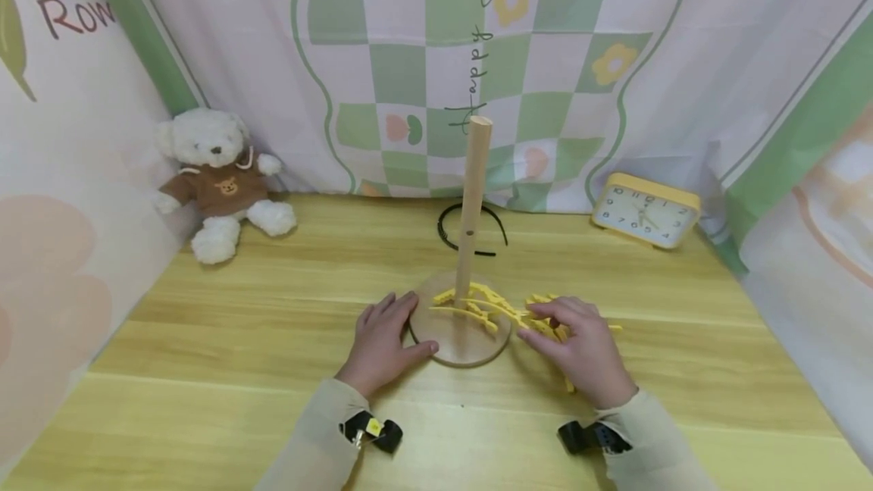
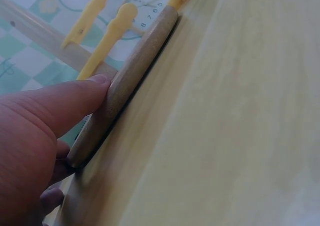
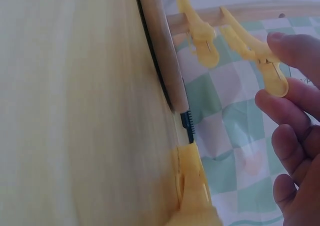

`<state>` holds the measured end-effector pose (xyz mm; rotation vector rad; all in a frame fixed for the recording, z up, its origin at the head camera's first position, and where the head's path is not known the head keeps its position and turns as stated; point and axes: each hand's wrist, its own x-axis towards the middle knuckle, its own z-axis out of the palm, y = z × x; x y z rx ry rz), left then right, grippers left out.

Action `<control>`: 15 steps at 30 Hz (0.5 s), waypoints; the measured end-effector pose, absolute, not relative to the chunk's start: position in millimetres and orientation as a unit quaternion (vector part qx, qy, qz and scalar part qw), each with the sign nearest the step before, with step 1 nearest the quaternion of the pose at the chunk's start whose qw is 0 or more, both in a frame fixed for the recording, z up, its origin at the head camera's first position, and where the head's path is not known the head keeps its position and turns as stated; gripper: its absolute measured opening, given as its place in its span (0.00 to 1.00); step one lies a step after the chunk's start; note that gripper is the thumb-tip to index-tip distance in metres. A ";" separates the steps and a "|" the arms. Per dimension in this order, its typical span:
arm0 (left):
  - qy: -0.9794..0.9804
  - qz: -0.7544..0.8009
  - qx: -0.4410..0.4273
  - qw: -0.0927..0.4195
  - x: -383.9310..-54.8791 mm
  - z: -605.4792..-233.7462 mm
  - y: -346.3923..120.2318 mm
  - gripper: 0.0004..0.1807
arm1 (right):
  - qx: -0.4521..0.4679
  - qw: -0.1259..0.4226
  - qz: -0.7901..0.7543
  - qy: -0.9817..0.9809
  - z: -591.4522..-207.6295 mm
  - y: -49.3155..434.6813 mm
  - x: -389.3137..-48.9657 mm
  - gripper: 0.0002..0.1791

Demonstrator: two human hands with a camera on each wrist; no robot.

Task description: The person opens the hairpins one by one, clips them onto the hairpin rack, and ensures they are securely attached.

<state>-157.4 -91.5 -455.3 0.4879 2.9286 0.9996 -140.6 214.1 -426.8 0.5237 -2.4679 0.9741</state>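
Observation:
A wooden post (image 1: 475,180) stands upright on a round wooden base (image 1: 446,351). My left hand (image 1: 389,339) rests on the base's left side, its thumb along the top edge of the rim. With thumb and forefinger, my right hand (image 1: 580,347) pinches the handle end of a yellow alligator hair clip (image 3: 274,79). That clip's long arms point toward the post and are parted near it. Another yellow clip (image 3: 204,41) is at the post, lower down toward the base. More yellow clips (image 3: 192,191) lie on the table, partly hidden under my right hand.
Behind the post lies a thin black headband (image 1: 442,229). At the back right is a yellow alarm clock (image 1: 644,211), and a white teddy bear (image 1: 228,188) in a brown top sits at the back left. Printed cloth (image 1: 398,14) hangs around the wooden table (image 1: 225,339).

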 end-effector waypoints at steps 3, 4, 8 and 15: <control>0.935 0.318 0.157 0.004 -157.5 -455.0 -91.5 0.48 | 0.187 0.212 0.354 -0.891 -427.1 211.1 -140.9 0.18; 0.935 0.317 0.157 0.004 -157.6 -455.0 -91.5 0.48 | 0.186 0.210 0.354 -0.892 -427.2 210.1 -140.8 0.18; 0.936 0.315 0.158 0.006 -157.4 -454.7 -91.7 0.48 | 0.184 0.205 0.355 -0.893 -428.2 207.5 -140.9 0.18; 0.935 0.315 0.163 0.007 -158.0 -454.6 -91.8 0.47 | 0.188 0.223 0.347 -0.891 -428.9 206.6 -141.4 0.18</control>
